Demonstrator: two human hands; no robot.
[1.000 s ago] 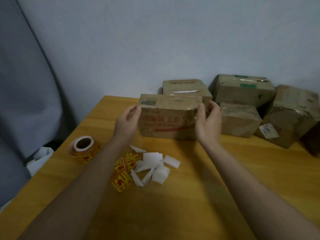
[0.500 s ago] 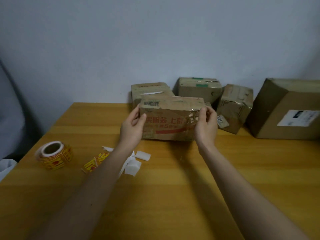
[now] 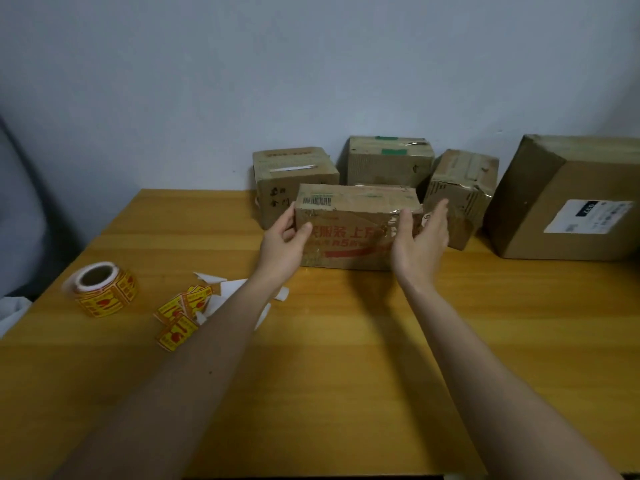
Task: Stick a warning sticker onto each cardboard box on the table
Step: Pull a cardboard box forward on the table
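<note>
Box positioning step; no sticker in hand.
Left hand (image 3: 284,242) grips the left end of the red-printed box (image 3: 349,233), on the table (image 3: 346,358) before the back boxes; right hand (image 3: 420,237) fingers straight beside its right end. Next, probably: take a loose sticker (image 3: 181,315).

A makeshift parcel-packing corner in a plain room.
A yellow-orange wooden table (image 3: 346,358) stands against a bare pale blue-grey wall (image 3: 311,81); worn, taped brown cardboard boxes (image 3: 388,161) line its far edge, one large box bearing a white shipping label (image 3: 588,216), beside a roll of yellow-and-red warning stickers (image 3: 102,289) and torn white backing paper scraps (image 3: 235,289).
</note>
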